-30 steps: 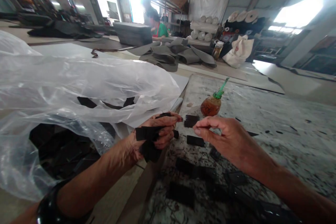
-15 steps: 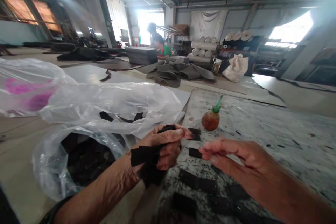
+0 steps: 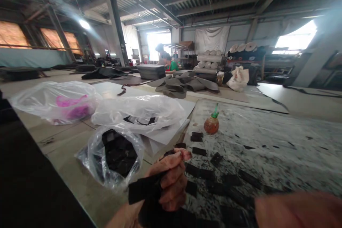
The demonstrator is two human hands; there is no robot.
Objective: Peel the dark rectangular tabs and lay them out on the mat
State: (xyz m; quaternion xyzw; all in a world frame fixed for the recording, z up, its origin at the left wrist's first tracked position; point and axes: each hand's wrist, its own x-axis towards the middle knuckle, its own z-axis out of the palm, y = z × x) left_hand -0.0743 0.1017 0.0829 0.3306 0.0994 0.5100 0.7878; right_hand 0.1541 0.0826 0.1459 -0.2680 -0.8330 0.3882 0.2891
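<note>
Left hand (image 3: 168, 181) curled, clutching black strips (image 3: 143, 190) between fingers. Right hand (image 3: 299, 210) blurred at frame edge, pose unclear. Loose black pieces (image 3: 199, 151) on speckled table (image 3: 267, 131) just ahead of left hand; plastic bag (image 3: 112, 156) of similar pieces beside it.

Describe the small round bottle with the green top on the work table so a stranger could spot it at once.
Find the long black-speckled work table in front of the person. Near its far left edge stands a small round amber bottle, just beyond the scattered black rectangular pieces. Unlike those flat pieces, it stands upright and has a slanted green spout.
</note>
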